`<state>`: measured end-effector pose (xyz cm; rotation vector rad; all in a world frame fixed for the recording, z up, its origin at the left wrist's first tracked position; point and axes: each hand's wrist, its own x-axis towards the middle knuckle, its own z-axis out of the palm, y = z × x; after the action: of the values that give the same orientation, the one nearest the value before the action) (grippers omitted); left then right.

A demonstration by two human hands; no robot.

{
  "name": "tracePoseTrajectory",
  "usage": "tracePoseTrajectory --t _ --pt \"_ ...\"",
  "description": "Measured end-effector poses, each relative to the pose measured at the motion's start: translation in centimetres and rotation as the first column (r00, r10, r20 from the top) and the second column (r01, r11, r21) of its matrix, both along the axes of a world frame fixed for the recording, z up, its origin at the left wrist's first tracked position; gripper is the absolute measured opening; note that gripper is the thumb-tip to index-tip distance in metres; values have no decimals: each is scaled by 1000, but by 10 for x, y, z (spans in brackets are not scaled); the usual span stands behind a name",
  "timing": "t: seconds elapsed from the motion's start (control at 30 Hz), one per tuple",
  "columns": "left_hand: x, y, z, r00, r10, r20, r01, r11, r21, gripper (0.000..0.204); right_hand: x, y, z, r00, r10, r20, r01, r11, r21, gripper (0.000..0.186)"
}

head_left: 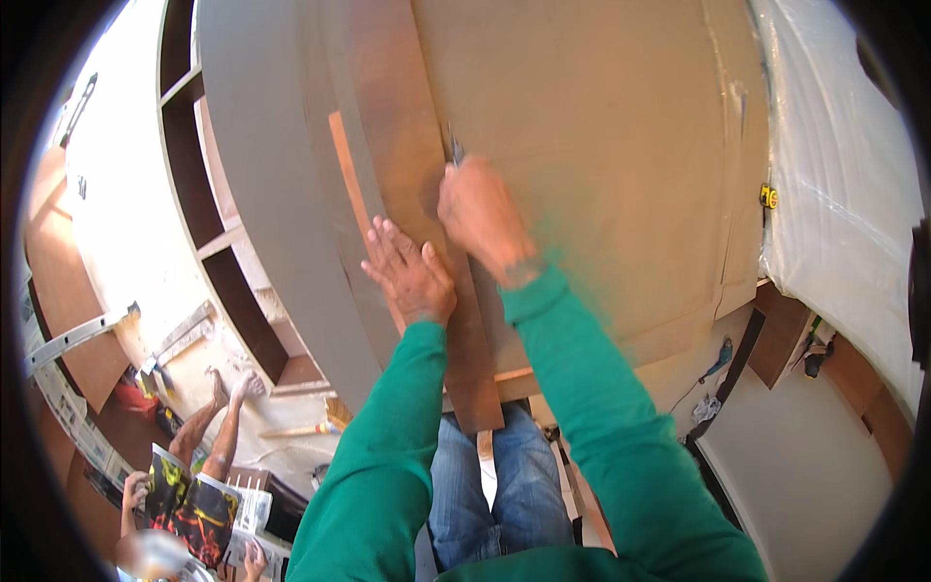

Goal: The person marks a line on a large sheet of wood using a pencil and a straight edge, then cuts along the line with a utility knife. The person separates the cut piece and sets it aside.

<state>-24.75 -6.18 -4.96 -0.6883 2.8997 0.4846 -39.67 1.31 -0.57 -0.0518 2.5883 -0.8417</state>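
My left hand point(407, 272) lies with fingers spread on a long brown strip of board point(398, 87) and a narrow lighter strip point(344, 155) beside it, both lying lengthwise on a large brown sheet point(611, 145). Up and to the right of it, my right hand point(485, 213) is closed around a small metal cutting tool point(456, 145), likely a knife, at the right edge of the board strip. The right hand and sleeve are blurred by motion; much of the tool is hidden in the fist.
A wooden shelf frame point(208, 250) stands left of the sheet. Another person's bare legs point(208, 427) and hands show at lower left, near a ladder point(78, 339). Plastic wrapping point(834, 145) and a yellow tape measure point(769, 196) are at the right, a teal power tool point(718, 359) lower right.
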Motion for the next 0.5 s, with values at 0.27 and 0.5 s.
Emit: tracePoseTrajectory --t 0.27,0.5 --pt "-1 9 -2 1000 -18 -17 18 1000 11 67 -45 5 13 993 -82 87 86 995 -52 35" --pt "0 5 2 1000 -6 0 6 1000 16 67 -46 -12 -7 994 -32 106 40 996 -74 37"
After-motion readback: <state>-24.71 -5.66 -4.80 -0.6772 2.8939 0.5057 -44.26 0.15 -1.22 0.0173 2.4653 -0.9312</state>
